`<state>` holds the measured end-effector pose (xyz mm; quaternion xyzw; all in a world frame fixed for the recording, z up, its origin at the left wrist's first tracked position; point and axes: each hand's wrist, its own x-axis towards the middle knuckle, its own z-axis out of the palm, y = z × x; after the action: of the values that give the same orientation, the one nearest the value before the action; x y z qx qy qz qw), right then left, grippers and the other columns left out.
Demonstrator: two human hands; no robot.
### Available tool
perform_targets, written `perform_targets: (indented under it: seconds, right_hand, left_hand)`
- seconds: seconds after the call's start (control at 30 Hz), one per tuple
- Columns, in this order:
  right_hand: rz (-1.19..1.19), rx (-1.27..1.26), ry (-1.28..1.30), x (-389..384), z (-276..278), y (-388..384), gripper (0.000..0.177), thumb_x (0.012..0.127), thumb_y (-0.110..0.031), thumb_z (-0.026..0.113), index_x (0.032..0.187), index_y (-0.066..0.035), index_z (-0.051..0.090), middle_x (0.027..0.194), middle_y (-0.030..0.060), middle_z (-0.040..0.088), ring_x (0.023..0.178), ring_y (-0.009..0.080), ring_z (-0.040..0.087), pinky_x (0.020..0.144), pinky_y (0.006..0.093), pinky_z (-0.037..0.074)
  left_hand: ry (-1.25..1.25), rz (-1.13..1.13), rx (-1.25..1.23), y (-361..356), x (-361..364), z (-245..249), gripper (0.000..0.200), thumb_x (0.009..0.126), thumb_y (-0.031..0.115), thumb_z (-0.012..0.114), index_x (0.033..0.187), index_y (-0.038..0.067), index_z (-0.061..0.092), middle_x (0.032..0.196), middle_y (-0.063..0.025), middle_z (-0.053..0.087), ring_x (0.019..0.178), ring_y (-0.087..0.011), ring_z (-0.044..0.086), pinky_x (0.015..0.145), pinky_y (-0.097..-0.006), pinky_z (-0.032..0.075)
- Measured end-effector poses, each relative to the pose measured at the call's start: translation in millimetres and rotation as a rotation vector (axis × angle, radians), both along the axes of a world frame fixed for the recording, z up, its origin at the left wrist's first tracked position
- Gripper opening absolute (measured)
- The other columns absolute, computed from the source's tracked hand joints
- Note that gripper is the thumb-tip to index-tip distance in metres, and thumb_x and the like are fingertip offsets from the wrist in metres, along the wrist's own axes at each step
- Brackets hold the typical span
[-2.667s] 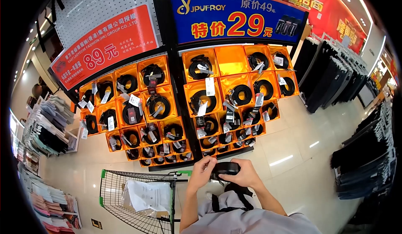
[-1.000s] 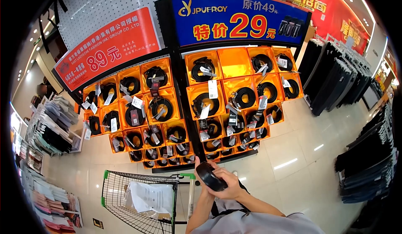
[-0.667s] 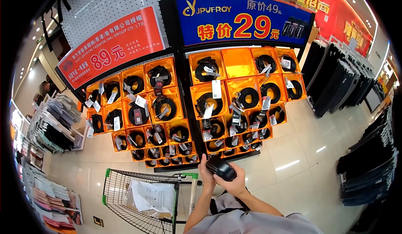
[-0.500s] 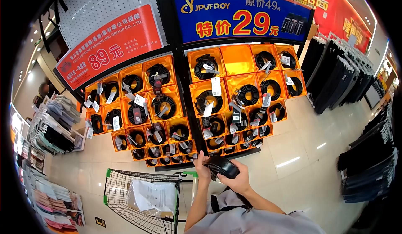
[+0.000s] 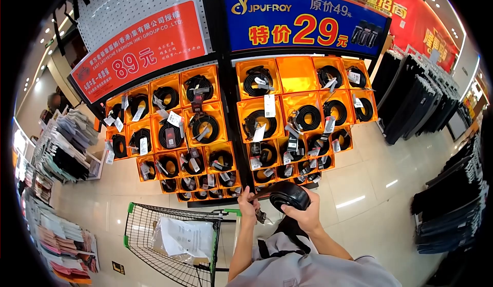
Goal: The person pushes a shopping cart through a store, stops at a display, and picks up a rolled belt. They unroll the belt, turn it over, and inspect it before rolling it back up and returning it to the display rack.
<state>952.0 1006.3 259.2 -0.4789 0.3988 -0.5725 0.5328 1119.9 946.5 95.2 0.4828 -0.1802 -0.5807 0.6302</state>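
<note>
A coiled black belt [image 5: 290,196] is held in front of my body, below the display of belts. My right hand [image 5: 306,212] grips the coil from its right side, with the thumb on the near edge. My left hand [image 5: 248,203] pinches the free end of the belt, which stretches leftward from the coil. A small tag or buckle hangs near my left fingers; its details are too small to tell. The display [image 5: 308,115] holds rolled belts with tags in orange boxes, and one box [image 5: 296,75] in the top row has no belt.
A shopping cart [image 5: 172,256] with a white plastic-wrapped package [image 5: 185,237] stands at the lower left. Racks of dark trousers [image 5: 411,94] are on the right, folded and hanging clothes [image 5: 64,143] on the left. A blue price sign [image 5: 303,22] tops the display.
My right hand has moved right and slightly up with the coil, away from my left hand. A length of belt now stretches between them. The view has shifted slightly.
</note>
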Motion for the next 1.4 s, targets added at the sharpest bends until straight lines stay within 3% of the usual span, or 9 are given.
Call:
perform_targets:
  seconds: [0.07, 0.13, 0.4, 0.67, 0.87, 0.9, 1.03, 1.27, 1.4]
  right_hand:
    - [-0.001, 0.000, -0.007, 0.5, 1.3, -1.2, 0.038, 0.071, 0.004, 0.075, 0.108, 0.008, 0.065, 0.099, 0.0106, 0.072, 0.088, 0.0149, 0.068, 0.083, 0.0278, 0.053]
    - [-0.023, 0.007, -0.052, 1.6, 4.7, -2.4, 0.030, 0.072, -0.002, 0.077, 0.099, 0.004, 0.067, 0.088, 0.0033, 0.069, 0.075, 0.0068, 0.060, 0.068, 0.0219, 0.049]
    - [-0.029, -0.032, -0.060, -18.0, 12.6, -0.2, 0.035, 0.071, 0.000, 0.078, 0.103, 0.006, 0.067, 0.091, 0.0054, 0.070, 0.079, 0.0094, 0.063, 0.074, 0.0235, 0.049]
    - [-0.055, -0.075, -0.061, -17.1, 13.0, -7.8, 0.032, 0.071, 0.000, 0.077, 0.101, 0.005, 0.067, 0.087, 0.0044, 0.068, 0.076, 0.0072, 0.060, 0.069, 0.0220, 0.047]
    - [0.130, 0.021, 0.237, -12.0, 10.6, -7.8, 0.030, 0.072, -0.007, 0.081, 0.097, 0.004, 0.067, 0.083, 0.0025, 0.067, 0.073, 0.0070, 0.058, 0.067, 0.0229, 0.048]
    - [0.153, 0.050, 0.265, -8.9, 11.8, -6.6, 0.033, 0.072, -0.012, 0.082, 0.097, 0.003, 0.068, 0.082, 0.0041, 0.068, 0.073, 0.0084, 0.060, 0.067, 0.0254, 0.050]
    - [0.128, -0.035, 0.459, -2.2, -6.0, -4.2, 0.029, 0.069, -0.014, 0.084, 0.087, 0.001, 0.067, 0.071, 0.0039, 0.063, 0.065, 0.0091, 0.056, 0.060, 0.0265, 0.047]
    - [0.167, -0.058, 0.517, -7.8, -7.4, -2.7, 0.030, 0.070, -0.014, 0.084, 0.089, 0.001, 0.067, 0.075, 0.0054, 0.066, 0.067, 0.0112, 0.060, 0.062, 0.0270, 0.049]
    - [0.100, -0.096, 0.501, -16.0, -6.0, -5.8, 0.035, 0.068, -0.006, 0.082, 0.099, 0.000, 0.067, 0.088, 0.0083, 0.070, 0.081, 0.0137, 0.066, 0.075, 0.0279, 0.052]
  left_hand:
    - [-0.008, 0.000, -0.018, -0.4, 1.3, 3.0, 0.058, 0.095, 0.042, 0.056, 0.051, 0.013, 0.032, 0.046, -0.0007, 0.032, 0.037, -0.0131, 0.028, 0.040, -0.0295, 0.023]
    - [-0.012, 0.016, -0.011, -3.1, 4.1, -1.5, 0.059, 0.095, 0.043, 0.055, 0.051, 0.012, 0.032, 0.046, -0.0008, 0.032, 0.037, -0.0131, 0.028, 0.040, -0.0299, 0.023]
    - [-0.036, 0.034, 0.064, 0.8, 22.8, -34.4, 0.062, 0.098, 0.050, 0.047, 0.052, 0.009, 0.042, 0.045, -0.0023, 0.034, 0.039, -0.0153, 0.031, 0.043, -0.0316, 0.029]
    - [-0.160, -0.454, 0.010, 15.5, 7.0, -10.9, 0.072, 0.101, 0.061, 0.034, 0.056, 0.006, 0.049, 0.048, -0.0016, 0.045, 0.040, -0.0106, 0.040, 0.043, -0.0251, 0.028]
    - [-0.210, -0.439, -0.225, 16.1, -0.9, 55.6, 0.065, 0.104, 0.052, 0.033, 0.069, 0.004, 0.059, 0.061, 0.0000, 0.056, 0.052, -0.0089, 0.048, 0.050, -0.0243, 0.035]
    - [-0.180, -0.397, -0.322, 13.7, -2.0, 47.5, 0.057, 0.104, 0.048, 0.035, 0.079, 0.003, 0.060, 0.071, 0.0011, 0.059, 0.062, -0.0060, 0.050, 0.056, -0.0218, 0.035]
    - [-0.369, -0.282, -0.526, 26.5, -16.9, 116.2, 0.042, 0.103, 0.032, 0.046, 0.081, -0.002, 0.058, 0.071, -0.0018, 0.056, 0.069, -0.0075, 0.051, 0.063, -0.0233, 0.039]
    - [-0.316, -0.195, -0.455, 30.6, -19.2, 110.6, 0.032, 0.098, 0.016, 0.056, 0.074, -0.004, 0.060, 0.065, -0.0001, 0.056, 0.062, -0.0052, 0.048, 0.057, -0.0223, 0.036]
    - [-0.302, -0.098, -0.399, 29.7, -15.6, 107.0, 0.031, 0.097, 0.013, 0.060, 0.071, -0.004, 0.060, 0.064, 0.0003, 0.057, 0.061, -0.0048, 0.046, 0.057, -0.0224, 0.035]
